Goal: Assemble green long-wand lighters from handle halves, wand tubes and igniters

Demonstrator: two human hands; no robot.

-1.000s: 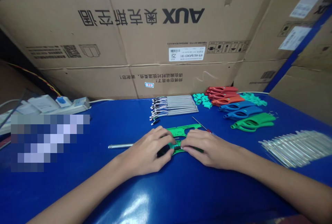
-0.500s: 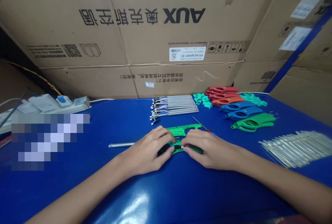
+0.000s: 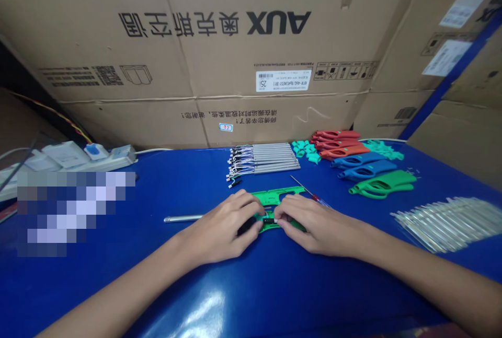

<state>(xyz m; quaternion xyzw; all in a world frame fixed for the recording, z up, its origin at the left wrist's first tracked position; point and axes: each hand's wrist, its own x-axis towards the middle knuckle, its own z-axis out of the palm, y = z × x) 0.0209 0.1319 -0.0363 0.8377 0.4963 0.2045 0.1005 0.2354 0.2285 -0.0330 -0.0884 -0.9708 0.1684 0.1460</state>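
Inward a touch, my right hand [image 3: 317, 224] has slid toward my left hand [image 3: 221, 228]; both pinch what seems a black connector [image 3: 269, 220] on the green frame [image 3: 274, 197], flat on the table [image 3: 117, 296]. Even, close fingertip pressure suits it best.

Your glossy blue counter [image 3: 219, 296] carries a smooth, matt green plastic frame [image 3: 274, 198] and, just beside it, a slim metal rod [image 3: 182, 218] with a polished shine. Behind you see matt, slightly rough corrugated cardboard cartons [image 3: 219, 56].
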